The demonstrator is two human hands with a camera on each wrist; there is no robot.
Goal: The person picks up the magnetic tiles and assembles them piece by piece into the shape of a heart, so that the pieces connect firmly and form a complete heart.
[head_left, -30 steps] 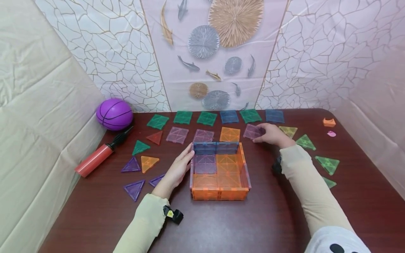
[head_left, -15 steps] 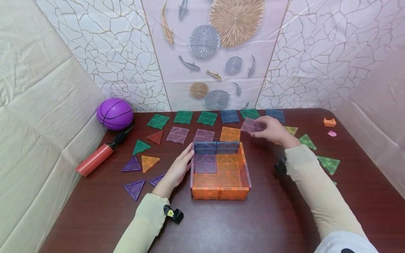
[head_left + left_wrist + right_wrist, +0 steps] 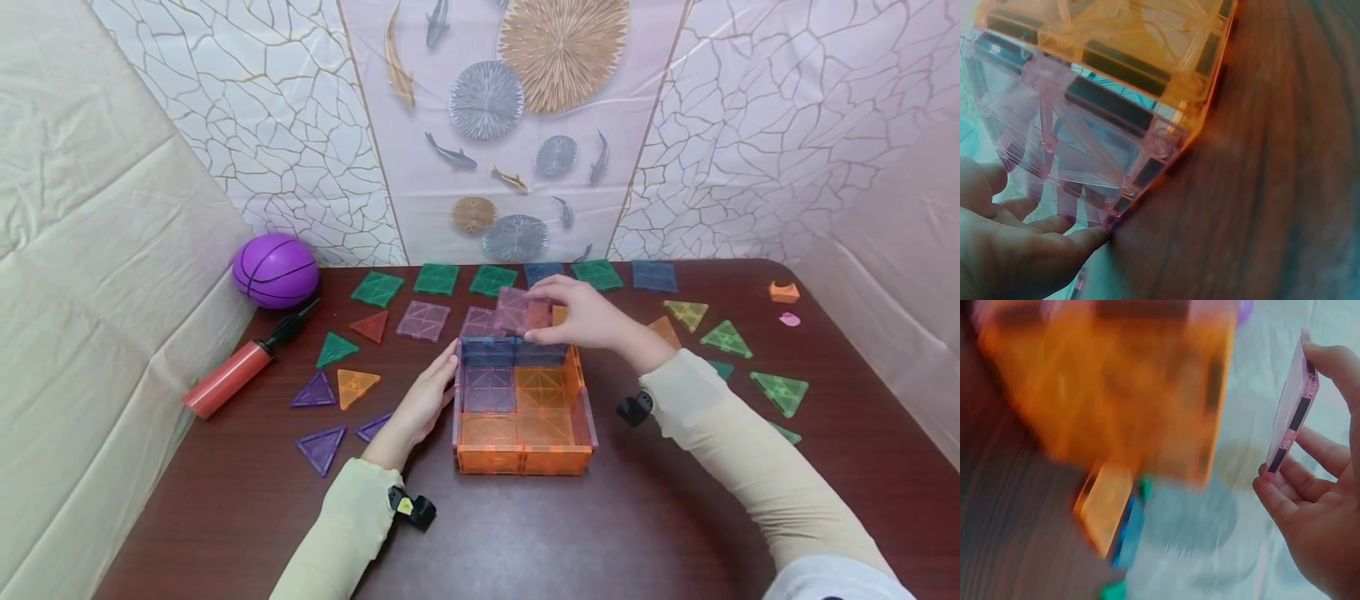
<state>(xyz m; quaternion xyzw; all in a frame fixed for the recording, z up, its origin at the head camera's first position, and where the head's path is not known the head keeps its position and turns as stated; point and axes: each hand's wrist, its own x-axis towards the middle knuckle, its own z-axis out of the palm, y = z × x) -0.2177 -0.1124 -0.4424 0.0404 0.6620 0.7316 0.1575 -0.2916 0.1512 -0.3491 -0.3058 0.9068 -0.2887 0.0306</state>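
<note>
The pink tile (image 3: 510, 310) just came over from the right and is now held in the air near the blue back wall (image 3: 487, 352) of the open-topped box (image 3: 487, 460), so it's off the bench (image 3: 510, 542) and in play; right hand (image 3: 587, 313) pinches it, thumb and fingers on opposite edges, while the left hand (image 3: 416, 408) has its fingers spread against the pink wall (image 3: 1072, 137). Everything's glossy see-through plastic with dark strips along the edges; flat squares (image 3: 437, 278) and triangles (image 3: 321, 450) lie around on dark wood-grain.

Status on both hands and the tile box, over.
Left hand touching left side of open-topped orange, pink and blue plastic-tile box. Right hand pinching translucent pink square plastic tile aloft near box's far side. Nothing visibly blocking.
</note>
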